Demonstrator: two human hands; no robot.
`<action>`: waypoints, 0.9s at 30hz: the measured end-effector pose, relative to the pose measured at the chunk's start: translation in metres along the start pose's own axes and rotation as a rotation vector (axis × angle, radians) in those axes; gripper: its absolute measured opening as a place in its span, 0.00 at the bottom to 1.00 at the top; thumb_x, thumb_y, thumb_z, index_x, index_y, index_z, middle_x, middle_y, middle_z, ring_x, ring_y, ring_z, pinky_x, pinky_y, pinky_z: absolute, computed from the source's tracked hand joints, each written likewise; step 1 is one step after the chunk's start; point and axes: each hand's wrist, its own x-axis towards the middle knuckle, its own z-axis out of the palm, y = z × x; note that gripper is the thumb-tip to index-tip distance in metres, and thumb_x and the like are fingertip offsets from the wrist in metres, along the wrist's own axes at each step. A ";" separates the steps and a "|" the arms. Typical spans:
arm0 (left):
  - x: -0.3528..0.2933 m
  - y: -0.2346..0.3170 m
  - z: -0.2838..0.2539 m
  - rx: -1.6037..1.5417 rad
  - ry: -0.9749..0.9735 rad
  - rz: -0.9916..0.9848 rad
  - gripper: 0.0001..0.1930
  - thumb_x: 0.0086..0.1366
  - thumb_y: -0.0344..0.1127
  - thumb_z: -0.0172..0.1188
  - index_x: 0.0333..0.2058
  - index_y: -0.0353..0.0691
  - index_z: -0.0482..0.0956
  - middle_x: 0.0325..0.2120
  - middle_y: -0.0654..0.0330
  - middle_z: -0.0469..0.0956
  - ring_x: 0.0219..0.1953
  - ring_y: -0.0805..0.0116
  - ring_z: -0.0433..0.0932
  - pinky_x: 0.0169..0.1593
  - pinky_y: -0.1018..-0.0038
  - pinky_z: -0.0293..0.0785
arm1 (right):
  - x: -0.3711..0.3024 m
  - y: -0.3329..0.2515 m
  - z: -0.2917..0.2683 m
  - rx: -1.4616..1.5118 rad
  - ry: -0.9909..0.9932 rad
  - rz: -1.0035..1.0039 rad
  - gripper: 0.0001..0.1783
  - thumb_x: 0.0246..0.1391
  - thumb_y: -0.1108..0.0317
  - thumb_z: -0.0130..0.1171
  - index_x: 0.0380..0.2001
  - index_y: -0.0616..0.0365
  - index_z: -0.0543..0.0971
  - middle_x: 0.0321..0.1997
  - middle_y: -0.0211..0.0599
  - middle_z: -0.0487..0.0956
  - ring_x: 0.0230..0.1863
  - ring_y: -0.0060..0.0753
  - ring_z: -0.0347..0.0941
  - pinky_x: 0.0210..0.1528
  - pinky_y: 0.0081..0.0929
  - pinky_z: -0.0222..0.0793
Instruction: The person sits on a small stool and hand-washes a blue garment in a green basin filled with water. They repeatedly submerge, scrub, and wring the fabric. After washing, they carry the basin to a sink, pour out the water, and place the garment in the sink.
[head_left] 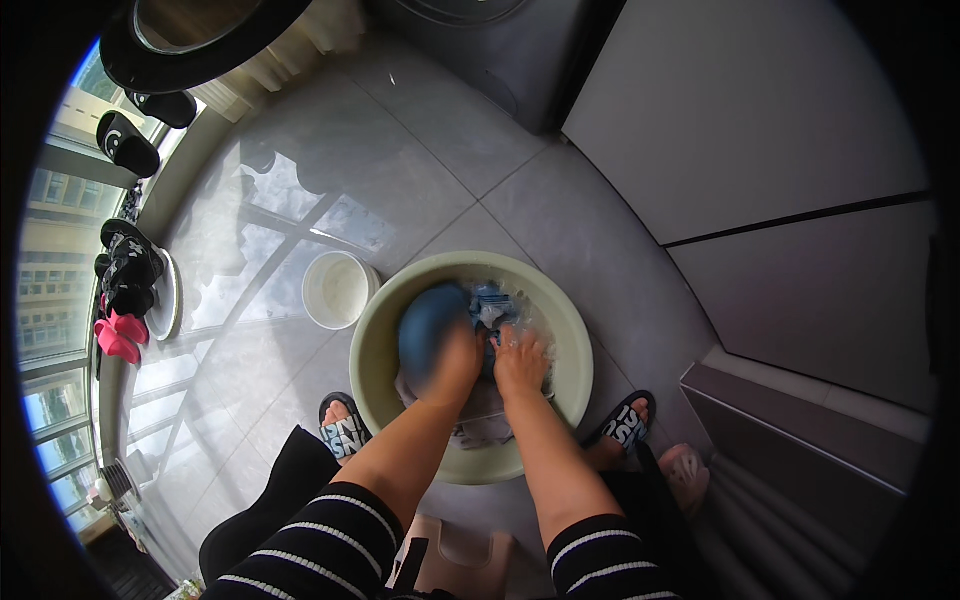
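stool: a low beige stool [462,560] sits at the bottom edge, between the knees
left hand: the left hand [455,355] is in the basin, its grip closed around a blue cloth [432,322]; motion blur hides the fingers
right hand: the right hand [520,362] presses down just beside it, fingers bent onto wet laundry [492,305]; whether it pinches the fabric I cannot tell
basin: the pale green basin [375,345] stands on the grey tiled floor [440,150] between two feet in black slippers [342,428]; grey cloth hangs over its near rim
doing it well: rubbing probably goes best with both hands low inside the bowl, so suds and water stay behind the rim
small tub: a white tub [338,290] touches the basin's far left edge; the left elbow has little spare room there
open room: bare tiles stretch away beyond the basin
edges: cabinet fronts [760,130] close in on the right; shoes [128,290] line the window ledge far left
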 end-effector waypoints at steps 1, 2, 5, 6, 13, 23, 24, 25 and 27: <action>0.000 0.008 -0.005 -0.009 -0.019 -0.100 0.23 0.54 0.42 0.60 0.47 0.37 0.70 0.40 0.41 0.73 0.41 0.49 0.74 0.43 0.65 0.70 | 0.001 0.003 0.003 0.033 0.007 0.003 0.15 0.50 0.56 0.56 0.40 0.47 0.73 0.38 0.41 0.70 0.43 0.49 0.68 0.36 0.45 0.69; 0.004 0.012 -0.011 -0.043 -0.092 -0.118 0.26 0.55 0.44 0.60 0.49 0.36 0.69 0.43 0.43 0.73 0.44 0.58 0.74 0.45 0.65 0.69 | 0.002 0.007 0.007 0.065 0.014 0.005 0.15 0.48 0.57 0.58 0.39 0.48 0.73 0.37 0.41 0.70 0.43 0.49 0.68 0.37 0.45 0.69; 0.010 0.006 -0.037 -0.413 -0.338 -0.157 0.28 0.55 0.47 0.61 0.49 0.36 0.69 0.44 0.48 0.73 0.44 0.63 0.74 0.47 0.65 0.68 | 0.003 -0.006 -0.033 0.221 0.169 0.007 0.12 0.41 0.61 0.64 0.27 0.54 0.76 0.32 0.40 0.70 0.38 0.49 0.68 0.36 0.42 0.67; 0.010 0.004 -0.040 -0.691 -0.332 -0.312 0.31 0.53 0.51 0.63 0.50 0.37 0.69 0.46 0.54 0.72 0.46 0.66 0.71 0.49 0.68 0.65 | -0.007 -0.011 -0.043 0.288 0.223 0.002 0.12 0.40 0.61 0.65 0.25 0.55 0.76 0.31 0.40 0.70 0.37 0.48 0.68 0.36 0.42 0.66; -0.012 -0.034 -0.052 -1.155 -0.443 -0.141 0.27 0.55 0.49 0.61 0.48 0.39 0.69 0.41 0.57 0.73 0.40 0.66 0.73 0.46 0.74 0.69 | -0.072 -0.090 -0.111 0.726 0.486 -0.209 0.13 0.36 0.68 0.65 0.13 0.57 0.70 0.41 0.41 0.72 0.44 0.47 0.65 0.46 0.41 0.61; -0.059 -0.004 -0.083 -1.267 -0.300 -0.353 0.10 0.61 0.37 0.50 0.40 0.41 0.72 0.33 0.59 0.73 0.31 0.69 0.73 0.38 0.76 0.71 | -0.088 -0.090 -0.100 0.776 0.424 -0.254 0.11 0.37 0.70 0.60 0.13 0.59 0.68 0.43 0.43 0.76 0.44 0.50 0.69 0.47 0.41 0.66; -0.070 0.012 -0.094 -1.327 -0.266 -0.342 0.10 0.62 0.39 0.51 0.39 0.42 0.73 0.32 0.59 0.74 0.32 0.70 0.72 0.39 0.77 0.70 | -0.089 -0.091 -0.097 0.767 0.403 -0.229 0.12 0.37 0.70 0.61 0.13 0.59 0.68 0.40 0.42 0.76 0.41 0.50 0.69 0.44 0.41 0.66; -0.061 -0.044 -0.053 -1.222 -0.211 0.053 0.10 0.61 0.42 0.53 0.33 0.42 0.75 0.32 0.58 0.75 0.32 0.68 0.73 0.38 0.76 0.71 | -0.088 -0.093 -0.096 0.759 0.388 -0.207 0.12 0.37 0.69 0.61 0.13 0.58 0.68 0.36 0.41 0.76 0.38 0.49 0.68 0.42 0.41 0.66; -0.053 -0.057 -0.029 -1.950 -0.461 -0.289 0.10 0.63 0.38 0.51 0.40 0.42 0.72 0.33 0.59 0.74 0.32 0.67 0.73 0.38 0.73 0.72 | -0.060 -0.077 -0.070 0.750 0.467 -0.088 0.11 0.38 0.71 0.60 0.13 0.59 0.68 0.29 0.40 0.74 0.34 0.49 0.68 0.39 0.40 0.63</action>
